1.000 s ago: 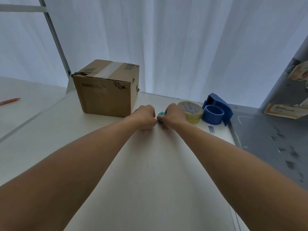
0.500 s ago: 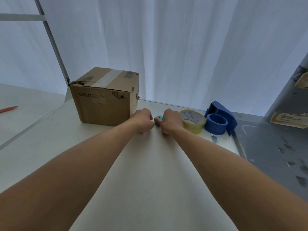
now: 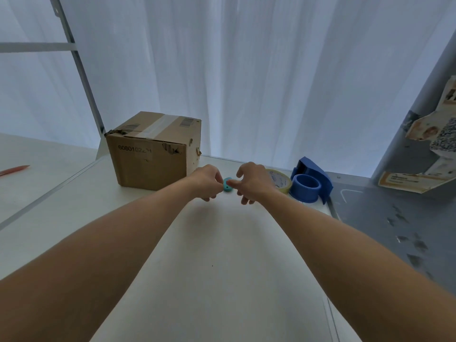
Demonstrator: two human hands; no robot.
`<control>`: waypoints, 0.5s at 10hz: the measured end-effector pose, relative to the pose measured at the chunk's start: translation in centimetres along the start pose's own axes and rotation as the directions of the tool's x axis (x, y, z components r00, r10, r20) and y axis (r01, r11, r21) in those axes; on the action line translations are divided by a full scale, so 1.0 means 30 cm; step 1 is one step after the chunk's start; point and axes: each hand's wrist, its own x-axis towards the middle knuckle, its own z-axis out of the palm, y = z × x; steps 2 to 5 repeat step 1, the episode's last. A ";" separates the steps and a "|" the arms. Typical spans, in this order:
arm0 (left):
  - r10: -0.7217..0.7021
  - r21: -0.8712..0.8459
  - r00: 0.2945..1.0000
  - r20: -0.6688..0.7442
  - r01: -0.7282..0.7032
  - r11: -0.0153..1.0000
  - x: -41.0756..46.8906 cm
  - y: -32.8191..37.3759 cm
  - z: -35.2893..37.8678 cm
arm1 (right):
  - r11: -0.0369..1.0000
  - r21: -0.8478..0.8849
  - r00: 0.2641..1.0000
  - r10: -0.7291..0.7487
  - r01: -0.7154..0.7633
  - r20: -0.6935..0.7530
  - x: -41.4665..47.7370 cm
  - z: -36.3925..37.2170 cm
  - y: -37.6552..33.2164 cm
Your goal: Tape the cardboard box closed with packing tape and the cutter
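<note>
A small teal cutter (image 3: 227,188) sits just above the white table (image 3: 197,255), between my two hands. My left hand (image 3: 207,181) pinches its left side with curled fingers. My right hand (image 3: 251,182) has its fingers spread, and only the thumb touches the cutter's right side. The cardboard box (image 3: 153,156) stands at the back left, flaps down, with a strip of clear tape along its top seam. A roll of yellowish packing tape (image 3: 281,181) lies right behind my right hand, partly hidden by it.
A blue tape dispenser (image 3: 312,185) with a blue ring stands at the table's right edge beside the roll. A red pencil (image 3: 14,170) lies on the neighbouring surface at far left. White curtains hang behind. Grey floor and paper scraps (image 3: 414,182) are to the right.
My right hand has opened its fingers from a closed grip around the cutter. Both hands have lifted slightly, showing more of the teal cutter. The view has tilted, so everything sits lower in the frame.
</note>
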 end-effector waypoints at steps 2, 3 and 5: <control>0.053 -0.017 0.999 0.004 -0.053 0.998 -0.032 0.042 -0.006 | 0.999 -0.050 0.998 -0.005 0.002 -0.058 -0.042 -0.069 0.023; 0.053 -0.017 0.999 0.004 -0.053 0.998 -0.032 0.042 -0.006 | 0.999 -0.050 0.998 -0.005 0.002 -0.058 -0.042 -0.069 0.023; 0.053 -0.017 0.999 0.004 -0.053 0.998 -0.032 0.042 -0.006 | 0.999 -0.050 0.998 -0.005 0.002 -0.058 -0.042 -0.069 0.023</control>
